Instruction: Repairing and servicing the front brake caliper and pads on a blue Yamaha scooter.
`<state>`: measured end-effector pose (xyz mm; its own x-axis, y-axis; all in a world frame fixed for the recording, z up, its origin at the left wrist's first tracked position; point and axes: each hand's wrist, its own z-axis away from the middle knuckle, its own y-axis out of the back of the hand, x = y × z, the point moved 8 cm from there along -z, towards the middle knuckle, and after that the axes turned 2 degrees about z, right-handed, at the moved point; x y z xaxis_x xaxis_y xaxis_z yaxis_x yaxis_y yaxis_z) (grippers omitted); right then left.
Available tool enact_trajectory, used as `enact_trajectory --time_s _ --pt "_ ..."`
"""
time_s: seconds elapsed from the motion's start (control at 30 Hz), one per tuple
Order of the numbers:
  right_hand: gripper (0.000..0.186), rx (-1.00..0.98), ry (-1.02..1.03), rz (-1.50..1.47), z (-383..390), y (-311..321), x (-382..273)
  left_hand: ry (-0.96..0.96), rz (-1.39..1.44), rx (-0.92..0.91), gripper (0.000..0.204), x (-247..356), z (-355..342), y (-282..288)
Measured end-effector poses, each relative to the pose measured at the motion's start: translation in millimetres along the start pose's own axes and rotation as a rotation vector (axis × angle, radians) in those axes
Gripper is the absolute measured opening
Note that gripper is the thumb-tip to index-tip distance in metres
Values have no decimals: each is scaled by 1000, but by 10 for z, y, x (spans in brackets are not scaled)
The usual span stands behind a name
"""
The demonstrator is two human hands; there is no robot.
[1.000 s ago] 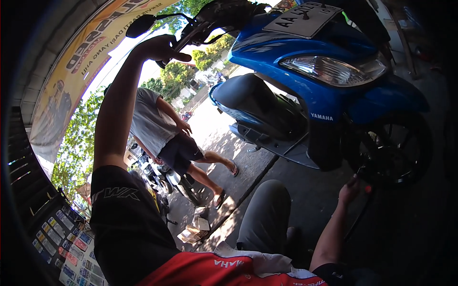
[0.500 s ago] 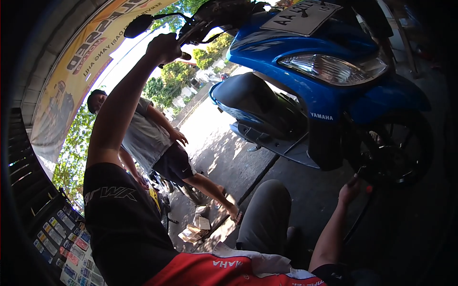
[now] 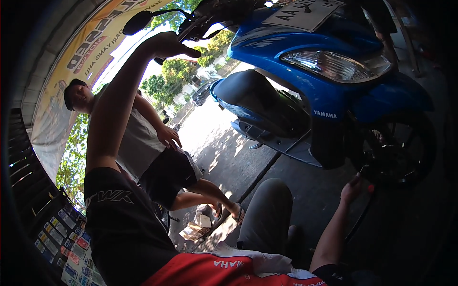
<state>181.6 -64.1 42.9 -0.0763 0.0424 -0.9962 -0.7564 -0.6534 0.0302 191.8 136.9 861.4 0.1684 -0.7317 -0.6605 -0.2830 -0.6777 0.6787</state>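
Note:
My left hand is raised at upper centre, closed on the handlebar grip of a blue scooter, below its black mirror. My right hand is low on the right, closed on a slim metal tool at the lower part of the scooter's dark front wheel. A red object and a dark hose or rod lie just beside that hand. Shadow hides detail around the wheel's hub.
A person in a grey shirt and dark shorts stands to my left. Cardboard scraps lie on the concrete floor near my knee. A banner hangs at upper left. Another person's leg shows behind the scooter.
The person in grey has stepped toward the left and nearer, turning their head my way. My left hand has shifted slightly on the grip; my right hand stays by the wheel.

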Motion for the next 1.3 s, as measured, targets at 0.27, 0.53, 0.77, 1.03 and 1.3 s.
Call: enact_trajectory --time_s 0.27,0.53,0.77,1.03,1.3 --pt "41 30 90 -35 -10 -14 20 -5 -311 330 76 -240 -216 -56" --pt "41 23 76 -7 -11 21 -12 -39 -146 181 91 -92 -79 32" --pt "45 66 122 -50 52 77 -267 29 -290 200 84 -178 -123 -11" --pt "40 28 76 -10 96 118 -199 39 -352 297 86 -186 -112 8" --pt "34 104 87 -44 116 115 -406 -120 353 -83 47 -673 -427 -94"
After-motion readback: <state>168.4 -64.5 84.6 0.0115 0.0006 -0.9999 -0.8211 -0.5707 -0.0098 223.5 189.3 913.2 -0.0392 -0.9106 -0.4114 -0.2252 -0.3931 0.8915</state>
